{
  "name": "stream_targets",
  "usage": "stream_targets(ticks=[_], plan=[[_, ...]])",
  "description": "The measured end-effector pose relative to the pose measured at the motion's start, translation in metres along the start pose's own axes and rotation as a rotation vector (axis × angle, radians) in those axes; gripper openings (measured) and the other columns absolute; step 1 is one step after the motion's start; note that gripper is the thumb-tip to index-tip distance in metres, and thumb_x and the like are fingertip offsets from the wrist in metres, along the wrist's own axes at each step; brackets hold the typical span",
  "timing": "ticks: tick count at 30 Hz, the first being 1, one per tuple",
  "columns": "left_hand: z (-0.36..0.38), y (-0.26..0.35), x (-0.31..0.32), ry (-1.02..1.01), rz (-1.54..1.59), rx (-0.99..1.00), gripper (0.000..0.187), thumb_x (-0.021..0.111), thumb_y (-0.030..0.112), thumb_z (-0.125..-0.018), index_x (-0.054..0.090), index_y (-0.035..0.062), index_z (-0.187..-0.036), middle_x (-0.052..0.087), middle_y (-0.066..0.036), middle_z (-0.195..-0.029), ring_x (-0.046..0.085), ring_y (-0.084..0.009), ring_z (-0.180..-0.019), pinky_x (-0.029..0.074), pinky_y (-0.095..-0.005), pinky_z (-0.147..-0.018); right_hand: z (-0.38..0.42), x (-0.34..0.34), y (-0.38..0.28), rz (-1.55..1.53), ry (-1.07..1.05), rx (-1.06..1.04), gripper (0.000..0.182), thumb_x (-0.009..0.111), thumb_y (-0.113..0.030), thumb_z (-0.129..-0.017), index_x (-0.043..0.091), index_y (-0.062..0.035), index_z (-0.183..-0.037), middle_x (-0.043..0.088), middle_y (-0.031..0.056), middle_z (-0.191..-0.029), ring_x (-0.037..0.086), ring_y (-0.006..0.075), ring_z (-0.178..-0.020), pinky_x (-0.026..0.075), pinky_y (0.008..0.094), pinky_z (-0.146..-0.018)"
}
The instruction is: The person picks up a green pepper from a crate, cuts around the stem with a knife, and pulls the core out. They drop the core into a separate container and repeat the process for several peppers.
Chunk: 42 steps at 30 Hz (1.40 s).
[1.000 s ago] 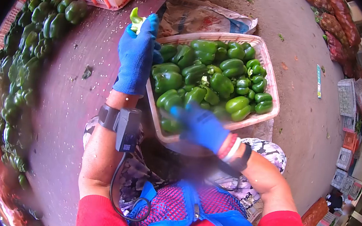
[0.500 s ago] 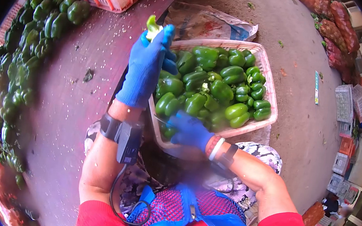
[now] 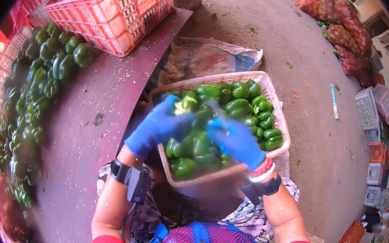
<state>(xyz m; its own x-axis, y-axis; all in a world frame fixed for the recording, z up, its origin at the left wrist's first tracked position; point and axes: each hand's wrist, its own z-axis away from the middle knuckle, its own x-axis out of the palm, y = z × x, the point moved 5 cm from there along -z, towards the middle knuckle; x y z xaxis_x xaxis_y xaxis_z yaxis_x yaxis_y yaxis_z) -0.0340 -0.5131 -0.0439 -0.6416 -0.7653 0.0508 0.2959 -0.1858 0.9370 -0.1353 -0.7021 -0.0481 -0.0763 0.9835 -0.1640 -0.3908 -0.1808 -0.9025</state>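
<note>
Both hands wear blue gloves and hang over a pale pink crate (image 3: 284, 127) full of green bell peppers (image 3: 239, 108). My left hand (image 3: 163, 122), above the crate's left side, is closed on a light green pepper piece (image 3: 186, 105) with a whitish part showing. To its right, my right hand (image 3: 233, 138) is over the middle of the peppers, blurred by motion. Its fingers are bent round something thin and greyish that I cannot make out clearly. The two hands are apart.
A long heap of green peppers (image 3: 33, 103) lies on the reddish table (image 3: 87, 133) at left. An empty-looking red crate (image 3: 120, 17) stands at its far end. A sack (image 3: 206, 58) lies beyond the pepper crate. Filled net sacks (image 3: 348, 33) and stacked crates (image 3: 367, 108) line the right.
My left hand has come down and nearer the crate with the pepper piece. My right hand has moved up and right, over the peppers. The view has shifted, showing more of the red crate.
</note>
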Motion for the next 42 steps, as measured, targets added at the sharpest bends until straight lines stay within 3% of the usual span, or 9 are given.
stream_targets(ticks=[3, 5, 11, 13, 15, 23, 33, 37, 42], plan=[[0.001, 0.006, 0.028, -0.082, -0.265, 0.027, 0.041, 0.074, 0.030, -0.093, 0.053, 0.0046, -0.118, 0.063, -0.003, -0.079, 0.058, -0.0087, -0.059, 0.050, -0.0261, -0.052, -0.017, -0.001, -0.014, -0.096, 0.212, -0.339, 0.032, 0.075, -0.026, -0.089, 0.070, -0.0044, -0.112, 0.069, 0.0060, -0.083, 0.066, 0.0199, -0.077, 0.053, 0.0384, -0.073], [-0.009, -0.011, 0.038, -0.034, -0.555, 0.512, 0.046, 0.073, 0.038, -0.092, 0.056, 0.0034, -0.117, 0.066, -0.012, -0.083, 0.066, -0.0225, -0.071, 0.053, -0.0400, -0.066, -0.019, 0.003, -0.019, 0.075, 0.244, -0.498, 0.032, 0.076, -0.026, -0.088, 0.068, -0.0037, -0.109, 0.068, 0.0094, -0.085, 0.066, 0.0247, -0.077, 0.053, 0.0397, -0.071], [-0.005, -0.032, 0.034, 0.234, -0.792, 0.217, 0.032, 0.069, 0.029, -0.090, 0.057, 0.0014, -0.102, 0.069, -0.022, -0.091, 0.068, -0.0404, -0.085, 0.053, -0.0452, -0.072, -0.006, 0.025, -0.038, 0.615, 0.318, -0.829, 0.023, 0.073, -0.025, -0.088, 0.063, -0.0043, -0.093, 0.064, 0.0185, -0.092, 0.065, 0.0381, -0.080, 0.052, 0.0443, -0.068], [-0.015, -0.031, 0.027, 0.286, -0.728, 0.302, 0.030, 0.068, 0.028, -0.090, 0.057, 0.0008, -0.097, 0.069, -0.020, -0.085, 0.071, -0.0345, -0.080, 0.054, -0.0433, -0.066, 0.000, 0.019, -0.042, 0.611, 0.367, -0.724, 0.023, 0.072, -0.025, -0.087, 0.064, -0.0046, -0.094, 0.064, 0.0191, -0.090, 0.065, 0.0389, -0.081, 0.052, 0.0462, -0.068], [-0.015, -0.017, 0.014, 0.242, -0.547, -0.047, 0.033, 0.071, 0.027, -0.091, 0.057, -0.0006, -0.101, 0.065, -0.011, -0.077, 0.066, -0.0130, -0.065, 0.050, -0.0321, -0.047, 0.004, 0.000, -0.040, 0.530, 0.479, -0.635, 0.024, 0.072, -0.024, -0.087, 0.064, -0.0042, -0.096, 0.064, 0.0197, -0.092, 0.065, 0.0397, -0.082, 0.053, 0.0460, -0.069], [-0.012, -0.013, 0.037, -0.058, -0.569, 0.261, 0.052, 0.078, 0.015, -0.084, 0.052, 0.0028, -0.128, 0.066, -0.006, -0.096, 0.063, -0.0158, -0.074, 0.054, -0.0321, -0.068, -0.009, -0.005, -0.020, -0.221, 0.104, 0.109, 0.029, 0.069, -0.023, -0.095, 0.070, -0.0036, -0.116, 0.070, 0.0027, -0.089, 0.063, 0.0108, -0.078, 0.052, 0.0291, -0.070], [-0.008, 0.000, 0.036, -0.237, 0.159, -0.072, 0.042, 0.060, 0.032, -0.101, 0.051, 0.0036, -0.131, 0.065, -0.007, -0.102, 0.070, -0.0179, -0.075, 0.060, -0.0317, -0.068, -0.018, 0.000, -0.032, 0.028, 0.400, -0.498, 0.011, 0.066, -0.011, -0.095, 0.068, -0.0016, -0.102, 0.073, 0.0087, -0.093, 0.071, 0.0163, -0.088, 0.056, 0.0306, -0.077], [-0.006, 0.010, 0.044, -0.042, -0.481, 0.587, 0.033, 0.056, 0.034, -0.103, 0.058, 0.0043, -0.116, 0.065, -0.006, -0.095, 0.070, -0.0181, -0.068, 0.058, -0.0320, -0.063, -0.014, 0.005, -0.033, 0.024, 0.425, -0.482, 0.012, 0.067, -0.013, -0.095, 0.067, -0.0027, -0.101, 0.073, 0.0098, -0.092, 0.072, 0.0207, -0.087, 0.056, 0.0325, -0.074], [-0.009, -0.015, 0.052, -0.049, 0.195, 0.146, 0.028, 0.056, 0.027, -0.102, 0.059, 0.0003, -0.110, 0.064, -0.011, -0.092, 0.069, -0.0228, -0.088, 0.054, -0.0356, -0.073, -0.017, 0.006, -0.027, 0.138, 0.572, -0.555, 0.011, 0.069, -0.015, -0.093, 0.065, -0.0062, -0.099, 0.069, 0.0124, -0.090, 0.069, 0.0316, -0.084, 0.054, 0.0384, -0.073]])
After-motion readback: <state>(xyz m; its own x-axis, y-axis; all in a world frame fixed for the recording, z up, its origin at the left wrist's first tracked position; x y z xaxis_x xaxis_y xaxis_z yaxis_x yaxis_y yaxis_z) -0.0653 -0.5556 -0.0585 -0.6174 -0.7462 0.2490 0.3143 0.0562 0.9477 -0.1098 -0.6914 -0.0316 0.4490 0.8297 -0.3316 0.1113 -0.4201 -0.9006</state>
